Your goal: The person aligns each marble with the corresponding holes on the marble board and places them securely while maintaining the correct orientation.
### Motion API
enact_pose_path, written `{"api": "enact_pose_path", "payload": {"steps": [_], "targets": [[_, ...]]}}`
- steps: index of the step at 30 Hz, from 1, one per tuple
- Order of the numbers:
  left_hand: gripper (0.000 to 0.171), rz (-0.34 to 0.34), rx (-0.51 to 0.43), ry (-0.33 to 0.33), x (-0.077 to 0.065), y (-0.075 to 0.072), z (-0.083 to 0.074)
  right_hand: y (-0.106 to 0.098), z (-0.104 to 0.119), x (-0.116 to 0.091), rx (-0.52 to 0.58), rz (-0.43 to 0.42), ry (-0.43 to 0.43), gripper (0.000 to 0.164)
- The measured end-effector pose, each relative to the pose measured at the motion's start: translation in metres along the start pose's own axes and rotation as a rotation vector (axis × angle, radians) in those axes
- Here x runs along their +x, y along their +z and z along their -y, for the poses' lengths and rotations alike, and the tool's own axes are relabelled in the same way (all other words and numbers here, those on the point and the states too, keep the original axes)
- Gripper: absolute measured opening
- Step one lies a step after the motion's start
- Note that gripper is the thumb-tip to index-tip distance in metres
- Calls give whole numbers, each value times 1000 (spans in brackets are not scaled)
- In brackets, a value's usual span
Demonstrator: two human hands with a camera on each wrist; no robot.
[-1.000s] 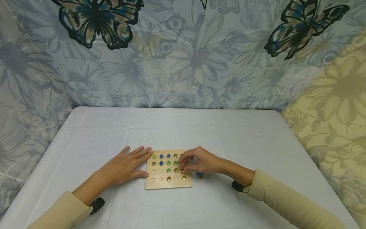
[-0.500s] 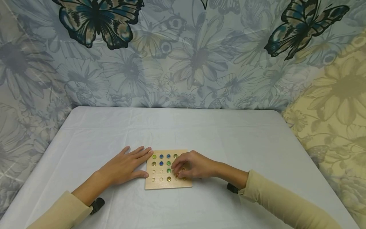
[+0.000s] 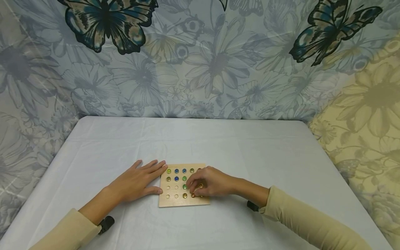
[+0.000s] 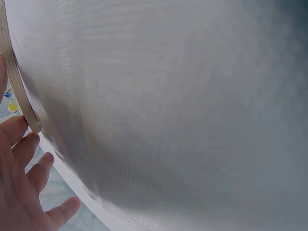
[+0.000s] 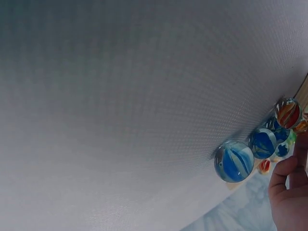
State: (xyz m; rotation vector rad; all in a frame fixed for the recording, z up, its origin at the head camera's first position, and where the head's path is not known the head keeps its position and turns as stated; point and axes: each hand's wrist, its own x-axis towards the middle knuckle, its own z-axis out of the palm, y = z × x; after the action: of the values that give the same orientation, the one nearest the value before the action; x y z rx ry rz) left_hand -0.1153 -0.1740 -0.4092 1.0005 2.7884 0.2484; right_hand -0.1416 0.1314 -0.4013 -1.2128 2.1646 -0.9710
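A thin wooden board (image 3: 170, 202) with rows of round hollows lies on the white table; green, blue and amber glass marbles fill many of them. My left hand (image 3: 134, 182) lies spread at the board's left edge, its thumb and index finger touching it. Over the board's right part, my right hand (image 3: 212, 182) pinches an orange-red marble (image 3: 193, 195) at a hollow of the nearest row. The right fingers cover several hollows. In the right wrist view, blue marbles (image 5: 234, 161) and an orange-red swirled marble (image 5: 288, 113) lie beside the board, close to that hand.
White cloth covers the table (image 3: 237, 146) around the board. Behind it hangs a floral fabric (image 3: 200, 69) with butterfly prints. At the left hollows (image 3: 168, 196) of the two nearest rows, no marbles sit. The loose marbles are hidden by the right hand in the head view.
My right hand has moved left and slightly nearer over the board, bringing the orange-red marble to the nearest row. In the last half second it barely shifts. My left hand stays still.
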Motion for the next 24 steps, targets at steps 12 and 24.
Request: {"api": "enact_pose_path", "payload": {"steps": [12,24], "targets": [[78,0,-5,3,0,1,1,-23,-6,-19,-38,-115,13,29],[79,-9,6,7,1,1,1,-38,-23,-53,-64,-171,108,27]]}}
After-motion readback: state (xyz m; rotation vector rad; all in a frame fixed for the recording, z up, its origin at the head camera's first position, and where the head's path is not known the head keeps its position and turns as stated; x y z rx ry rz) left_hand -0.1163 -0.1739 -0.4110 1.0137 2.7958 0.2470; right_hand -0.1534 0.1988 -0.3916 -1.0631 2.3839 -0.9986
